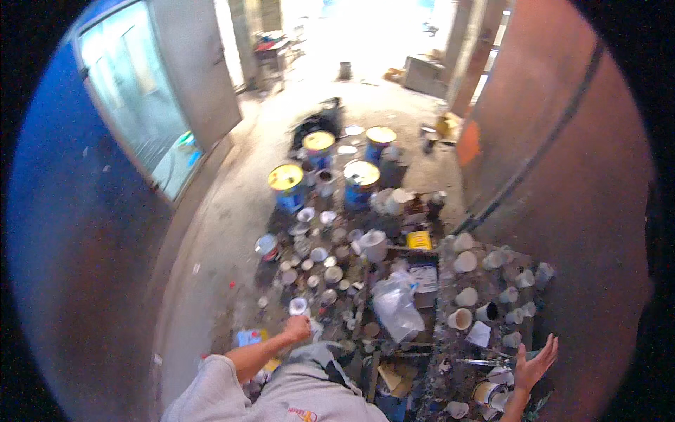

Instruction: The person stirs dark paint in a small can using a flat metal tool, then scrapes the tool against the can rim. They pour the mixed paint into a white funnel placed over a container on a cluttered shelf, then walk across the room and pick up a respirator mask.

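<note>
My left hand is closed at the end of my bent arm, in front of my body. What its fingers hold, if anything, is hidden. Just beyond it stands a white cup; I cannot tell whether the two touch. My right hand is open, fingers stretched out, at the right side of a cluttered bench. Beside it lie a metal tool with a long thin shape and a white tub with a dark-stained rim. Several pale plastic cups stand farther along that bench.
Blue drums with yellow or pale lids stand ahead among many small cups and cans. A clear plastic bag lies on a crate-like frame in the middle. An open metal door is at left; a brown wall with a dark hose rises at right.
</note>
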